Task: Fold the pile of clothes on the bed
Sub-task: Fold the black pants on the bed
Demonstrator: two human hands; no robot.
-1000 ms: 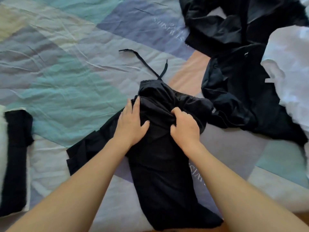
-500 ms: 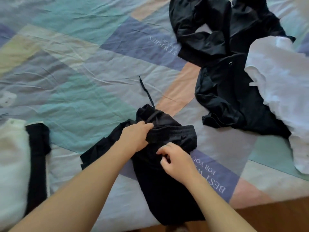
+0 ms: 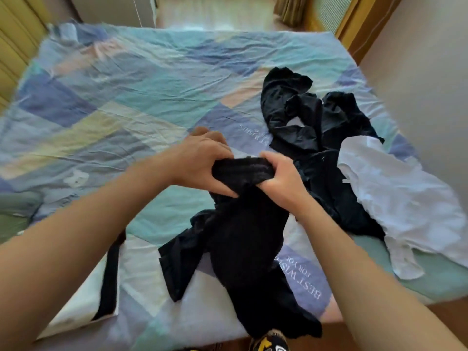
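Note:
A black pair of trousers hangs from my two hands, its waistband lifted above the bed and its legs trailing over the near edge. My left hand grips the left end of the waistband. My right hand grips the right end, fingers curled under the fabric. A heap of black clothes lies to the right on the bed, with a crumpled white shirt against it.
The patchwork quilt covers the bed. A folded white and black garment lies at the near left, partly under my left forearm. A wall stands close on the right. The wooden floor and my shoe show below the bed edge.
Both hands have taken the trousers' waistband and raised it off the bed. My view has tilted up, so the whole bed and the far floor now show.

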